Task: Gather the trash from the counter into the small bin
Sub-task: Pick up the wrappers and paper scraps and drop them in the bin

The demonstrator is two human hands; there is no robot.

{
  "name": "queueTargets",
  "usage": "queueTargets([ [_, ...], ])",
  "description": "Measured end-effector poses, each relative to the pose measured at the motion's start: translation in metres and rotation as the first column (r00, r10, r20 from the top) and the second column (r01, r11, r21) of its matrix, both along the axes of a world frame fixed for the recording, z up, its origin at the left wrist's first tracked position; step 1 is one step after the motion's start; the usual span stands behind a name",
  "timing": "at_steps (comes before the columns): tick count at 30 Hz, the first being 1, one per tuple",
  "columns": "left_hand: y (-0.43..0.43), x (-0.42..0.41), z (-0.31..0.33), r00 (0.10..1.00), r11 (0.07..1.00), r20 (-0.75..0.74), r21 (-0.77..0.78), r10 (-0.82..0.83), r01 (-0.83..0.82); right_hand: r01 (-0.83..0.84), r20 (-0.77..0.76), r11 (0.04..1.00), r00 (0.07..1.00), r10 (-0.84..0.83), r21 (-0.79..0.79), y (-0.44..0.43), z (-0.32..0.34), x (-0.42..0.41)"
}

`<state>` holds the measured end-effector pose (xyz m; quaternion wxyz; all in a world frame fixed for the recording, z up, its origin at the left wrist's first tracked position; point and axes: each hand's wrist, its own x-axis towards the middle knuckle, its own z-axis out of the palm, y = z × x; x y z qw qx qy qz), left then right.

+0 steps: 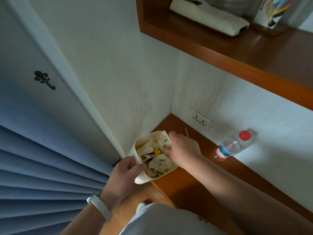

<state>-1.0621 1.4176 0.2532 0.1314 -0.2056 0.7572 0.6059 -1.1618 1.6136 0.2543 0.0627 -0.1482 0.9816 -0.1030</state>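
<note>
The small bin [153, 178] sits low in the centre of the frame, at the counter's [189, 187] left edge, mouth tipped toward the camera. It holds crumpled tissues [160, 162] and a yellow scrap [157, 151]. The left hand [125, 168] grips its near wall. The right hand [183, 148] curls around a printed wrapper [166, 142] at the rim. To the right, a plastic bottle [231, 147] lies on its side, cap pointing to the upper right.

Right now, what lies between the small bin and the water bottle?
In the head view, only the right hand, pinching a wrapper at the bin rim, and its wrist; beyond them the counter is bare. A thin stick lies farther back.
</note>
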Motion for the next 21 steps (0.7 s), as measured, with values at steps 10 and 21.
queueTargets([
  [10, 0.002, -0.011, -0.009, 0.998, 0.998, 0.027, 0.019, 0.054, -0.054, -0.096, -0.042, 0.979, 0.995, 0.09, -0.178, 0.018, 0.008, -0.015],
  [21, 0.004, -0.02, -0.028, 0.994, 0.996, 0.068, -0.031, 0.085, -0.083, 0.374, 0.297, 0.9, 0.906, -0.302, -0.226, 0.082, -0.073, -0.061],
])
